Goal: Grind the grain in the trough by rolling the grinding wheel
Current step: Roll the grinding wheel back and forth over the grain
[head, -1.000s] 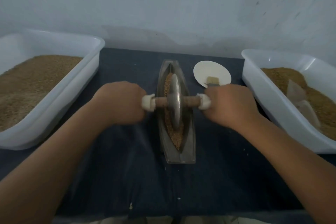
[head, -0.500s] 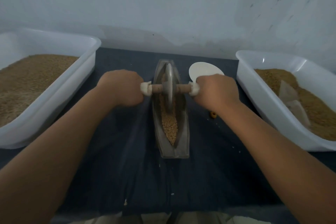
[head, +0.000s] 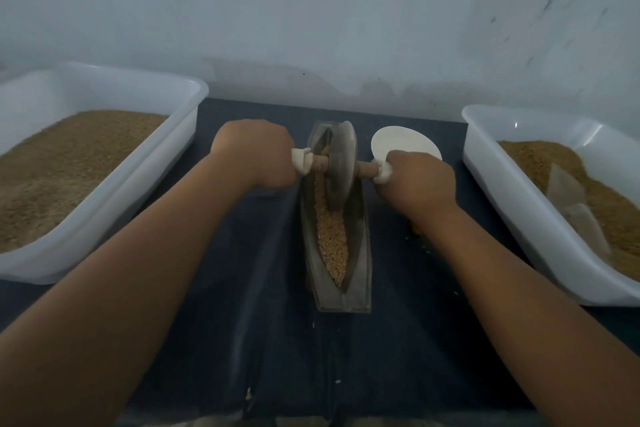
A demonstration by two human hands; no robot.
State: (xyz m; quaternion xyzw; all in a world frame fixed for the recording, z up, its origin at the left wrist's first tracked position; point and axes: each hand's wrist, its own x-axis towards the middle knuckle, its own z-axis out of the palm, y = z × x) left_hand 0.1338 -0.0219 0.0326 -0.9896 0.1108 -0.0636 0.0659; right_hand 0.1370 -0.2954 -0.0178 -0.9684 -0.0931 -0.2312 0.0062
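Observation:
A narrow boat-shaped metal trough (head: 360, 253) lies lengthwise on the dark cloth, with a strip of tan grain (head: 332, 239) along its groove. The grey grinding wheel (head: 341, 166) stands on edge in the trough's far half, tilted slightly. A wooden axle runs through it, its ends wrapped in white cloth. My left hand (head: 256, 152) grips the left end of the axle. My right hand (head: 417, 180) grips the right end. The grain under the wheel is hidden.
A large white tub (head: 145, 177) full of tan grain stands at the left. Another white tub (head: 519, 204) at the right holds grain and a pale scoop (head: 568, 194). A small white dish (head: 401, 146) sits just beyond my right hand. A wall stands close behind.
Both hands have pushed the wheel away from me, from the trough's middle to its far half. More grain shows in the near part of the trough.

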